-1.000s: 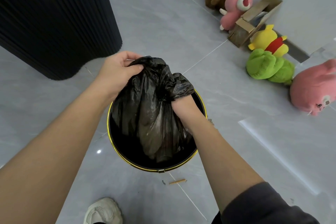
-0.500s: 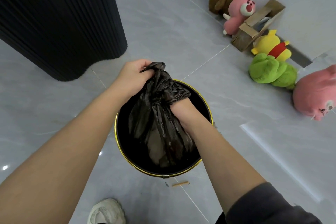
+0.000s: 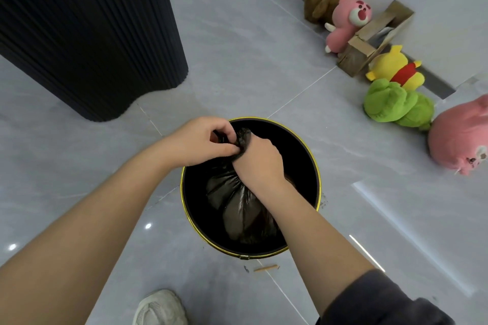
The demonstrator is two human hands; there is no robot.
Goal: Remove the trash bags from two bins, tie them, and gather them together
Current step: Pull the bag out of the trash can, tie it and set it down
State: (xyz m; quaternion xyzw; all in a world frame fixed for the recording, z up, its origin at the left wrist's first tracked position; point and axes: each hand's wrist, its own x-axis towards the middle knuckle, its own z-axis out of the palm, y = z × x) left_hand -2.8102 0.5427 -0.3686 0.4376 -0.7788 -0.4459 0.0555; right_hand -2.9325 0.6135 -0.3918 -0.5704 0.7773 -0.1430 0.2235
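Both hands are working the black trash bag (image 3: 239,203) neck — left hand (image 3: 200,141) pinching the gathered top, right hand (image 3: 260,159) gripping just below. Bag is sitting inside the gold-rimmed bin (image 3: 306,148) — knot looks unfinished. Lift-out, second bin, gathering remain.

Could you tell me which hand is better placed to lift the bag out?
Probably the right hand: it grips the gathered neck of the trash bag over the bin. The left hand only pinches the loose top.
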